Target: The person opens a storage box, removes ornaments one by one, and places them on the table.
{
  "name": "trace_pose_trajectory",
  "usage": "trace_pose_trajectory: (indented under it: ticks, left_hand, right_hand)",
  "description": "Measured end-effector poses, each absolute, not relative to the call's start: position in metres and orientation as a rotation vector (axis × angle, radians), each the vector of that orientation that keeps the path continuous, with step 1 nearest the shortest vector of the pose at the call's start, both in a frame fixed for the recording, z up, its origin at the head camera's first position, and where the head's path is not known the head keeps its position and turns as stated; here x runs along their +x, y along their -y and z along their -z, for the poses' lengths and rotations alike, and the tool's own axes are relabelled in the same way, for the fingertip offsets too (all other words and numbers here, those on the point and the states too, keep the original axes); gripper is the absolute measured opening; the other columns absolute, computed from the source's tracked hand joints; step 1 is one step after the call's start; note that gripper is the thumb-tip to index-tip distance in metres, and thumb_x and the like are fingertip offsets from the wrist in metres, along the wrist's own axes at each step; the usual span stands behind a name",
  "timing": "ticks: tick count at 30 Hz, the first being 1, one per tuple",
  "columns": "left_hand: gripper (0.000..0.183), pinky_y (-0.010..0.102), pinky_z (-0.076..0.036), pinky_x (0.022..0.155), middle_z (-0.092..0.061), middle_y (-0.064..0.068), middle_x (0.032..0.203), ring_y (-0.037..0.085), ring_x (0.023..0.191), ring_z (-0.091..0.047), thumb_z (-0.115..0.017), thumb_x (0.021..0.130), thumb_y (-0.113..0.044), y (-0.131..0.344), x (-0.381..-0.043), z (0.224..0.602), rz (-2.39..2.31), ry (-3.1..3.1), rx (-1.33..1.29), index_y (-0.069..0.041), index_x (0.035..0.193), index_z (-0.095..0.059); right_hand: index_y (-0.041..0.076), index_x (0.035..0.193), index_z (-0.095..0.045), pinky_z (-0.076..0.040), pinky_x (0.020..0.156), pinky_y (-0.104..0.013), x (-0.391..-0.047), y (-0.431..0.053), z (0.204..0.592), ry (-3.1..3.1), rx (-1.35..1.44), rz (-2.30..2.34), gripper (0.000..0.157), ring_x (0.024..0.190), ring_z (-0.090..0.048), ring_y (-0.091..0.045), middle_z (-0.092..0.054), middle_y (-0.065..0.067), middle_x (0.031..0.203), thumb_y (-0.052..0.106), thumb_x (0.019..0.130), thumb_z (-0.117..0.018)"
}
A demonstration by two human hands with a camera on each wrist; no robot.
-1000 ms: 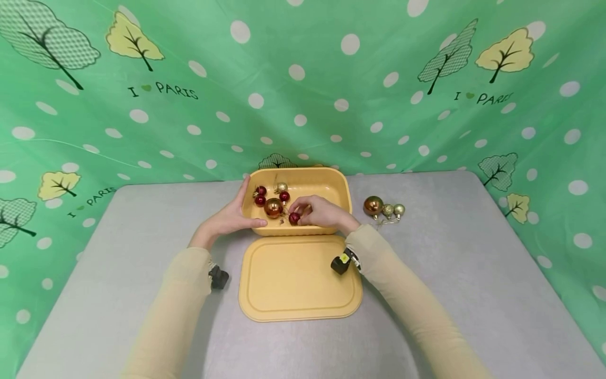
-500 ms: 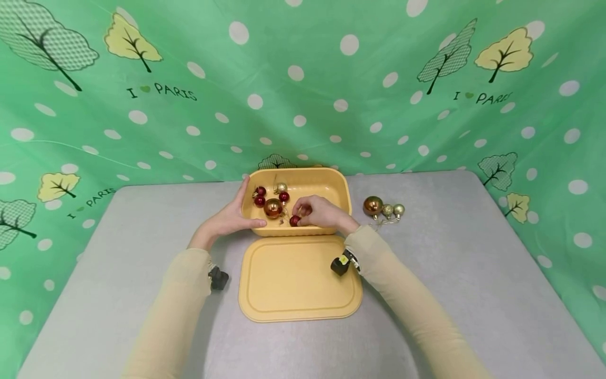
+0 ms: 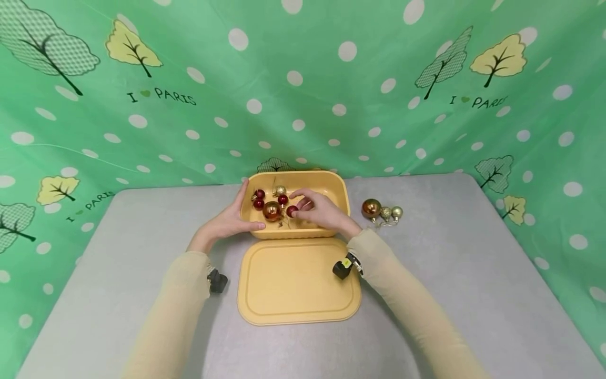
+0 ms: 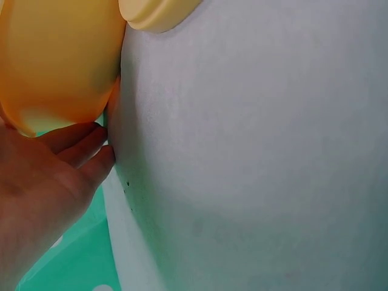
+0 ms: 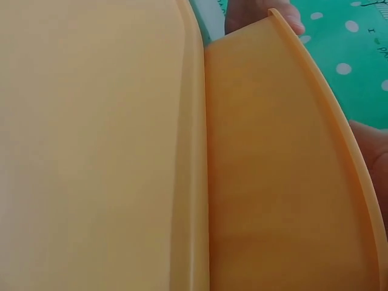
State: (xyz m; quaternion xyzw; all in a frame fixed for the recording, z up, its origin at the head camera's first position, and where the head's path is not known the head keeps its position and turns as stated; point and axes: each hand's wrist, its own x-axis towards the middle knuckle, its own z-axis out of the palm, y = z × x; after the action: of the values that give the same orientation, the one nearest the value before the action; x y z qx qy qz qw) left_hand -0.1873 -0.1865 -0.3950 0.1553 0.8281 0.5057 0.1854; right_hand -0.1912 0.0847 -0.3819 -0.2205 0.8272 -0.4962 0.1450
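My left hand (image 3: 226, 222) is spread at the left end of a yellow plastic box (image 3: 284, 234), its thumb at the front rim. The left wrist view shows its straight fingers (image 4: 85, 148) against the outer wall. Inside the box, my right hand (image 3: 322, 211) has its thumb at a small dark red bauble (image 3: 292, 211), with the index finger stretched out above it. A large copper-gold bauble (image 3: 272, 211), a small gold bauble (image 3: 280, 190) and several red baubles (image 3: 258, 203) lie in the box's left half. In the right wrist view, the box's front wall hides the right fingertips.
The box's yellow lid (image 3: 299, 284) lies flat on the grey table (image 3: 265, 350), just in front of the box. To the right of the box sit a large copper bauble (image 3: 371, 208) and two small gold baubles (image 3: 396, 212) with strings. A green patterned cloth (image 3: 303, 95) hangs behind.
The red bauble at my right hand has shifted slightly toward the back of the box. My right fingers have spread and the index finger has lifted off it. The left hand stays put.
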Motion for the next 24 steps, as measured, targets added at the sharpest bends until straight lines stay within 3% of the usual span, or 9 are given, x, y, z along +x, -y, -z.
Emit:
trace_pose_trajectory:
  ticks: [3,7,16,22,24]
  left_hand:
    - [0.125,0.052,-0.005,0.114,0.022,0.013,0.157,0.044,0.142,0.001,-0.08,0.078,-0.014,0.186,-0.187,0.395,-1.428,-2.33,0.434,-0.018,0.152,0.021]
    - [0.126,0.052,-0.005,0.114,0.022,0.013,0.157,0.043,0.142,0.001,-0.081,0.077,-0.014,0.185,-0.187,0.396,-1.436,-2.324,0.439,-0.017,0.152,0.021]
    - [0.127,0.053,-0.004,0.114,0.02,0.014,0.157,0.042,0.143,0.003,-0.081,0.077,-0.016,0.187,-0.188,0.398,-1.446,-2.32,0.442,-0.018,0.152,0.021]
    - [0.126,0.053,-0.003,0.114,0.021,0.015,0.157,0.041,0.143,0.005,-0.081,0.077,-0.016,0.188,-0.188,0.398,-1.451,-2.311,0.445,-0.019,0.152,0.021]
    - [0.126,0.053,-0.003,0.114,0.021,0.015,0.157,0.042,0.143,0.005,-0.08,0.078,-0.015,0.188,-0.188,0.398,-1.451,-2.311,0.449,-0.018,0.152,0.021]
  right_hand:
    - [0.001,0.128,-0.058,-0.052,0.079,-0.034,-0.19,-0.086,0.381,-2.408,-0.691,1.449,0.038,0.092,-0.06,-0.025,-0.061,-0.012,0.101,0.011,0.092,-0.066]
    - [-0.002,0.12,-0.063,-0.05,0.085,-0.035,-0.19,-0.088,0.38,-2.441,-0.773,1.434,0.029,0.097,-0.059,-0.026,-0.062,-0.012,0.109,0.011,0.094,-0.062]
    - [0.0,0.118,-0.064,-0.052,0.076,-0.033,-0.183,-0.099,0.37,-2.399,-0.646,1.596,0.029,0.09,-0.061,-0.027,-0.06,-0.012,0.119,0.011,0.092,-0.064]
    - [-0.006,0.12,-0.059,-0.05,0.083,-0.056,-0.176,-0.115,0.361,-2.283,-0.606,1.746,0.029,0.095,-0.058,-0.047,-0.058,-0.018,0.119,0.003,0.092,-0.061]
    - [-0.005,0.121,-0.058,-0.048,0.084,-0.059,-0.175,-0.121,0.359,-2.273,-0.586,1.757,0.03,0.097,-0.056,-0.049,-0.058,-0.018,0.119,0.003,0.092,-0.06]
